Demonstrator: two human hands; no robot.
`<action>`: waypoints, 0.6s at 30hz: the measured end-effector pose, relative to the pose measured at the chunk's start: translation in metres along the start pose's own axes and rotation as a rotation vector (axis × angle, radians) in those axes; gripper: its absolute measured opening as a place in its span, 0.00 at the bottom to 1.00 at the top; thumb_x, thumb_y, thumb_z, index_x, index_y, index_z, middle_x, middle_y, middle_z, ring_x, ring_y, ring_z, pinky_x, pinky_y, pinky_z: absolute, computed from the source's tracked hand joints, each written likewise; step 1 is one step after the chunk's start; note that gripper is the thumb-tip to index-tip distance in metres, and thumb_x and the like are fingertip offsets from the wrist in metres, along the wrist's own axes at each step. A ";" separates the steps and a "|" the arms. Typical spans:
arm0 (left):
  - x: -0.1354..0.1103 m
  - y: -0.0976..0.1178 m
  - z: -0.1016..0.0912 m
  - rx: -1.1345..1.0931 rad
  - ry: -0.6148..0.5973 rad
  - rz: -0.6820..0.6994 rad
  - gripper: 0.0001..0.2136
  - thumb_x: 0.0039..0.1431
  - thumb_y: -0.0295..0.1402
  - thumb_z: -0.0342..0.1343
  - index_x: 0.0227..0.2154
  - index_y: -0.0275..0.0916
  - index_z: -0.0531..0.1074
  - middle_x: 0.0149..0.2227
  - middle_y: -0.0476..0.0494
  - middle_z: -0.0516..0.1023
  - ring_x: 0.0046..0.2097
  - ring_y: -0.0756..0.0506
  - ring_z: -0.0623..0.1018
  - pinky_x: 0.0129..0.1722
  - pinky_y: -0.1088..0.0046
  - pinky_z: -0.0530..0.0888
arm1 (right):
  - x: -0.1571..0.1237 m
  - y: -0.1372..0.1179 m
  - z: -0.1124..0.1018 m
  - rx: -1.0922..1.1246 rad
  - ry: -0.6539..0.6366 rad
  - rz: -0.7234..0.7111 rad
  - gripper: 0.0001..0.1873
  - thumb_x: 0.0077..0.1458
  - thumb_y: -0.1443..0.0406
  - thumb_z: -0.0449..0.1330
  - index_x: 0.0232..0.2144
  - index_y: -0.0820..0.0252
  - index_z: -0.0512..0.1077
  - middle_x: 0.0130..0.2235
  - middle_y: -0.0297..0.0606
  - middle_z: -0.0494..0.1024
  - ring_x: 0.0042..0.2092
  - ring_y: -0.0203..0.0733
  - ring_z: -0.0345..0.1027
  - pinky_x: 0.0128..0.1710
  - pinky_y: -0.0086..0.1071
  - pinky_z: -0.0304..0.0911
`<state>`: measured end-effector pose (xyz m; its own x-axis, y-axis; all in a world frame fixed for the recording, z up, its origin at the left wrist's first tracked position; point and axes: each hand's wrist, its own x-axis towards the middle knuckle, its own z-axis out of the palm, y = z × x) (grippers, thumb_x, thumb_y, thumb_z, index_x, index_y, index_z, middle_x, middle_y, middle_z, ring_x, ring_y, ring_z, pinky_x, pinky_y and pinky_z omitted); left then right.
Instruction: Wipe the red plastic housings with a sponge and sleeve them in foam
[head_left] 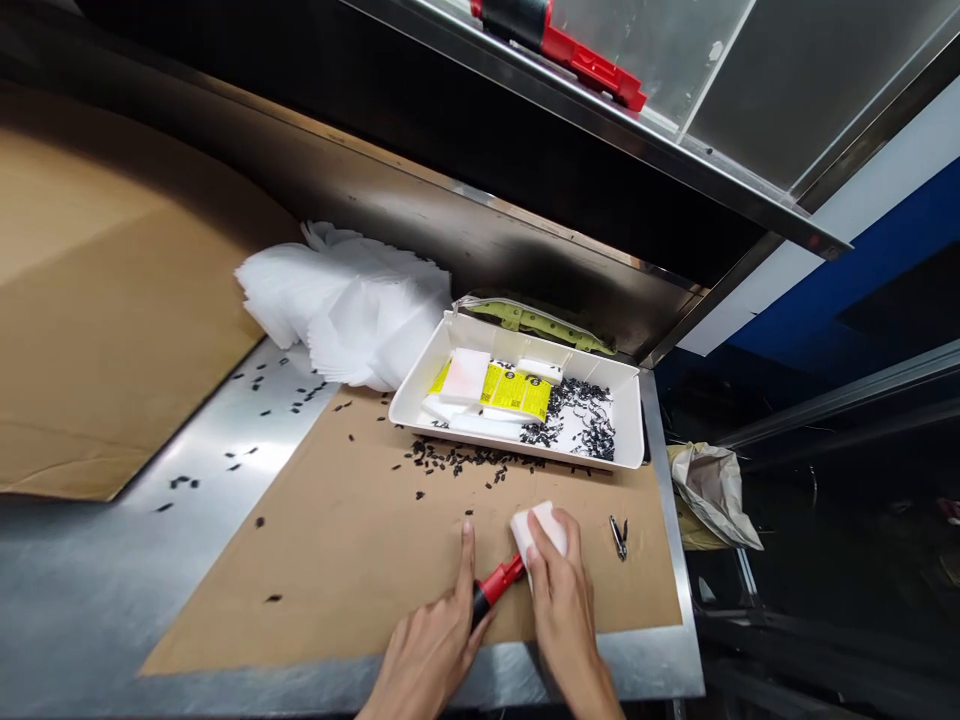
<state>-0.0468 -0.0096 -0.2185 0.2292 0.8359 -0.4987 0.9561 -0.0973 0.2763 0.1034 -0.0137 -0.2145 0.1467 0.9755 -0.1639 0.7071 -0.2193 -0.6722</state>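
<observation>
My left hand [435,640] is closed around the black end of a red-and-black plastic part [501,582], its index finger stretched out straight. White and block-shaped, a sponge [538,530] is held in the fingers of my right hand [559,590]. It presses against the red end of the part, whose tip is hidden by the sponge and fingers. Both hands are low over a brown cardboard sheet [337,560]. Right of them lies a small metal nail clipper [618,538].
Beyond the hands stands a white tray [517,447] with sponges, yellow packaging [517,393] and black scraps. White sheets [360,300] are piled left of it. More scraps [465,460] dot the cardboard. A similar red-and-black part [562,50] lies on the shelf. A paper bag [712,490] is beyond the right edge.
</observation>
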 end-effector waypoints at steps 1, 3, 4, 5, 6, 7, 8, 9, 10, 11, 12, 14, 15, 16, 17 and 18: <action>0.000 0.000 0.000 -0.001 -0.008 0.000 0.30 0.68 0.32 0.40 0.66 0.28 0.32 0.39 0.30 0.82 0.39 0.33 0.82 0.40 0.55 0.77 | -0.001 0.003 -0.001 0.032 0.001 -0.010 0.24 0.67 0.57 0.42 0.60 0.45 0.65 0.66 0.43 0.57 0.56 0.48 0.69 0.54 0.40 0.68; 0.001 -0.001 0.001 0.002 0.011 0.008 0.30 0.68 0.32 0.40 0.65 0.29 0.32 0.39 0.30 0.82 0.39 0.33 0.82 0.39 0.55 0.77 | -0.003 0.009 -0.002 0.051 0.013 -0.018 0.24 0.67 0.57 0.42 0.60 0.45 0.66 0.65 0.43 0.58 0.56 0.47 0.69 0.54 0.39 0.67; 0.001 -0.001 0.002 0.005 0.025 0.011 0.30 0.68 0.33 0.39 0.66 0.29 0.32 0.38 0.31 0.82 0.38 0.33 0.82 0.39 0.55 0.77 | -0.002 0.011 -0.002 0.041 0.021 -0.015 0.24 0.67 0.58 0.42 0.59 0.48 0.68 0.64 0.45 0.59 0.56 0.48 0.70 0.54 0.40 0.67; 0.001 -0.002 0.004 0.006 0.037 0.015 0.29 0.68 0.33 0.39 0.66 0.30 0.33 0.38 0.32 0.82 0.38 0.33 0.82 0.39 0.55 0.77 | -0.001 0.013 -0.003 0.026 0.032 -0.009 0.23 0.67 0.58 0.43 0.58 0.50 0.69 0.63 0.46 0.60 0.55 0.49 0.70 0.54 0.41 0.67; 0.001 -0.004 0.006 0.006 0.040 0.020 0.29 0.69 0.33 0.38 0.66 0.31 0.33 0.37 0.33 0.82 0.38 0.33 0.82 0.39 0.55 0.77 | 0.000 0.014 -0.003 0.017 0.043 -0.004 0.23 0.67 0.59 0.43 0.57 0.51 0.70 0.63 0.47 0.60 0.55 0.49 0.70 0.54 0.41 0.67; 0.001 -0.005 0.008 0.007 0.034 0.024 0.28 0.69 0.33 0.38 0.66 0.32 0.34 0.37 0.33 0.82 0.38 0.33 0.82 0.39 0.54 0.77 | 0.000 0.015 -0.003 0.018 0.054 -0.005 0.23 0.67 0.59 0.43 0.57 0.51 0.70 0.62 0.47 0.60 0.55 0.49 0.70 0.54 0.41 0.67; 0.001 -0.006 0.009 0.006 0.022 0.028 0.28 0.68 0.32 0.39 0.66 0.33 0.34 0.38 0.34 0.82 0.38 0.34 0.82 0.39 0.55 0.77 | 0.000 0.017 -0.003 0.030 0.065 -0.010 0.23 0.67 0.59 0.44 0.57 0.49 0.70 0.63 0.45 0.60 0.56 0.48 0.70 0.54 0.39 0.67; 0.001 -0.007 0.010 0.003 0.013 0.031 0.28 0.68 0.31 0.39 0.66 0.33 0.34 0.38 0.34 0.82 0.38 0.34 0.82 0.39 0.55 0.77 | -0.001 0.018 -0.001 0.045 0.075 -0.019 0.23 0.67 0.59 0.44 0.58 0.47 0.69 0.63 0.44 0.59 0.56 0.47 0.69 0.54 0.37 0.67; 0.001 -0.008 0.010 0.000 0.011 0.033 0.29 0.68 0.31 0.39 0.66 0.33 0.34 0.39 0.33 0.82 0.38 0.34 0.82 0.39 0.55 0.77 | -0.001 0.020 0.000 0.057 0.087 -0.029 0.22 0.67 0.59 0.43 0.58 0.45 0.68 0.63 0.43 0.59 0.57 0.45 0.69 0.53 0.36 0.68; 0.001 -0.008 0.010 0.000 0.010 0.029 0.29 0.68 0.32 0.39 0.66 0.33 0.33 0.39 0.33 0.82 0.38 0.34 0.82 0.39 0.55 0.77 | -0.001 0.021 0.001 0.058 0.096 -0.037 0.23 0.67 0.59 0.43 0.59 0.44 0.67 0.63 0.43 0.58 0.56 0.45 0.69 0.53 0.35 0.68; 0.001 -0.008 0.010 0.002 0.012 0.025 0.29 0.68 0.33 0.39 0.66 0.32 0.32 0.39 0.32 0.82 0.38 0.33 0.82 0.39 0.55 0.77 | 0.000 0.023 0.003 0.045 0.101 -0.040 0.23 0.67 0.60 0.43 0.59 0.45 0.67 0.63 0.44 0.58 0.56 0.46 0.69 0.52 0.36 0.69; 0.001 -0.009 0.008 0.011 0.009 0.020 0.29 0.68 0.33 0.38 0.66 0.31 0.33 0.39 0.31 0.82 0.39 0.33 0.82 0.40 0.55 0.76 | 0.003 0.027 0.005 0.007 0.112 -0.037 0.23 0.66 0.61 0.44 0.58 0.49 0.68 0.63 0.47 0.58 0.55 0.48 0.70 0.51 0.40 0.69; 0.002 -0.009 0.007 0.013 0.002 0.021 0.29 0.68 0.33 0.38 0.67 0.31 0.35 0.39 0.31 0.82 0.40 0.32 0.82 0.41 0.54 0.76 | 0.003 0.029 0.006 0.000 0.126 -0.028 0.23 0.66 0.61 0.44 0.58 0.50 0.68 0.64 0.48 0.57 0.55 0.50 0.70 0.52 0.41 0.69; 0.002 -0.009 0.006 0.014 -0.006 0.023 0.28 0.68 0.33 0.37 0.67 0.31 0.36 0.39 0.31 0.82 0.40 0.32 0.82 0.42 0.54 0.75 | 0.001 0.032 0.007 0.006 0.144 -0.015 0.23 0.66 0.61 0.44 0.59 0.50 0.68 0.64 0.48 0.57 0.56 0.50 0.69 0.53 0.42 0.68; 0.002 -0.008 0.005 0.014 -0.011 0.025 0.28 0.68 0.33 0.37 0.67 0.31 0.37 0.40 0.31 0.82 0.41 0.32 0.81 0.42 0.53 0.75 | -0.002 0.035 0.008 0.023 0.167 -0.001 0.23 0.67 0.60 0.44 0.59 0.50 0.67 0.64 0.47 0.56 0.58 0.50 0.67 0.55 0.42 0.67; 0.002 -0.008 0.004 0.011 -0.015 0.028 0.28 0.68 0.33 0.36 0.67 0.31 0.37 0.40 0.30 0.82 0.42 0.31 0.81 0.43 0.53 0.74 | -0.007 0.038 0.010 0.047 0.193 0.013 0.23 0.67 0.59 0.44 0.60 0.49 0.66 0.64 0.46 0.56 0.60 0.50 0.64 0.56 0.41 0.66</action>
<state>-0.0536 -0.0092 -0.2249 0.2586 0.8244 -0.5034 0.9512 -0.1266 0.2814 0.1224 -0.0287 -0.2458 0.2886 0.9569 -0.0341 0.6722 -0.2278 -0.7045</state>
